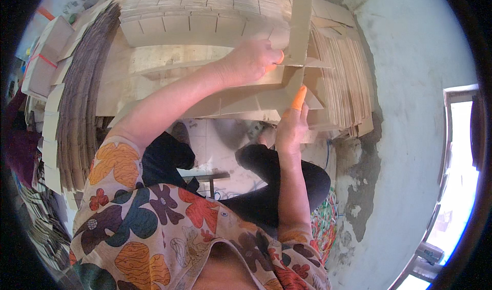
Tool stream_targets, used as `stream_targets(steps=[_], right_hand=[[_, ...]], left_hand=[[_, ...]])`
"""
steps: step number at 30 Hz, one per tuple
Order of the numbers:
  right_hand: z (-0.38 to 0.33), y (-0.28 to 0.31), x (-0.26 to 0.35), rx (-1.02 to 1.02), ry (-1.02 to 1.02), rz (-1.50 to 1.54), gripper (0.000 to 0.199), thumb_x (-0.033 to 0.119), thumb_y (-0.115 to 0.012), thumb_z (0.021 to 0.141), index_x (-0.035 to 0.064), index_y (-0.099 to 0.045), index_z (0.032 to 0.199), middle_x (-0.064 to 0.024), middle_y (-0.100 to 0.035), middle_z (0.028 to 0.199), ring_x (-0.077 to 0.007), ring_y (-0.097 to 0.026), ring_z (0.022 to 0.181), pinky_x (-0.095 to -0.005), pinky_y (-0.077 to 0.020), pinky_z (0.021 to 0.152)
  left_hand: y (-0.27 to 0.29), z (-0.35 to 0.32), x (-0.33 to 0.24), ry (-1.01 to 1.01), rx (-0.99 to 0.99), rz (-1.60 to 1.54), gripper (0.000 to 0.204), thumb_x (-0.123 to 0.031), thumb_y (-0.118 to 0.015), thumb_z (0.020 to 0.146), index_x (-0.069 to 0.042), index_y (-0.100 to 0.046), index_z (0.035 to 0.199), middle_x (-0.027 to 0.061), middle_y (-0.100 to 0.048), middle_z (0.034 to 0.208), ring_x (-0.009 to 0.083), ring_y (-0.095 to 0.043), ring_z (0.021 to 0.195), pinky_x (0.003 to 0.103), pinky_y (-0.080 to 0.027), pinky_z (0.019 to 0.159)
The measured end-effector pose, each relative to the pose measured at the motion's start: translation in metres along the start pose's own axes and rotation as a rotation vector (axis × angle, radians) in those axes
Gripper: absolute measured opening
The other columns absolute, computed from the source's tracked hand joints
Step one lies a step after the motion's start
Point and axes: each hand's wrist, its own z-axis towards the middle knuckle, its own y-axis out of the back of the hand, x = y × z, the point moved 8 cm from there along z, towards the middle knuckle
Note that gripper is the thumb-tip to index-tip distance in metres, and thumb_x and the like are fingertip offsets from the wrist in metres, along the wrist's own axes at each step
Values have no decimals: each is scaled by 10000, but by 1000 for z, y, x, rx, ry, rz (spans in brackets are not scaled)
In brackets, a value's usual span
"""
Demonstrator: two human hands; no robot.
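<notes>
Slotted cardboard strips (301, 31) cross each other in front of me, on the right of the work surface. My left hand (251, 62), with orange finger covers, is closed at the left end of the crossing strips. From below, my right hand (292, 128) pinches the lower part of the cardboard, an orange cover on its raised finger. One strip stands up tall above the crossing point, and a shorter one sticks out to the right. My fingers partly hide where each hand grips. Below the crossing, long flat cardboard pieces (225, 103) lie along the near edge.
A tall stack of cardboard sheets (341, 80) stands on the right, by a patchy wall (410, 85). More slotted cardboard (200, 26) lines the back, and a dark-edged stack (84, 95) rises on the left. Tangled coloured strips (325, 221) lie low on the right.
</notes>
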Motion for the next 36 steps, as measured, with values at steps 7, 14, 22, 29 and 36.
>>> stream_targets(steps=[7,14,22,29,36], right_hand=[[2,11,5,-20,-11,45,692,-95,-482,764,69,-289,1408,-180,-551,1030,-341,-602,790,-373,-506,624],[-3,-12,-10,152,-173,83,824,-95,-535,655,53,-251,1413,-203,-521,1078,-393,-581,832,-445,-487,694],[-3,-13,-10,113,-148,137,794,-94,-545,680,93,-286,1407,-184,-529,1086,-372,-598,845,-414,-518,710],[-6,-17,-11,184,-171,132,739,-85,-558,713,73,-305,1390,-201,-518,1119,-374,-585,901,-422,-516,727],[-4,-16,-8,222,-160,149,739,-82,-547,721,70,-288,1396,-215,-505,1139,-402,-560,941,-444,-500,768]], left_hand=[[21,36,78,426,182,144,513,-350,-759,680,-35,-560,1032,118,-600,972,255,-553,976,382,-457,825],[-25,41,142,256,287,749,603,-246,-758,664,-24,-473,1147,107,-554,1094,260,-482,1071,377,-401,868],[-30,36,156,134,112,763,272,-62,-541,755,-48,-548,1026,100,-593,965,249,-530,1002,366,-409,852],[-19,37,138,116,88,603,149,-30,-550,729,-58,-572,873,125,-610,814,315,-590,837,411,-483,708],[-12,38,118,78,4,516,173,-79,-628,719,-62,-520,853,90,-597,770,295,-594,807,403,-494,665]])
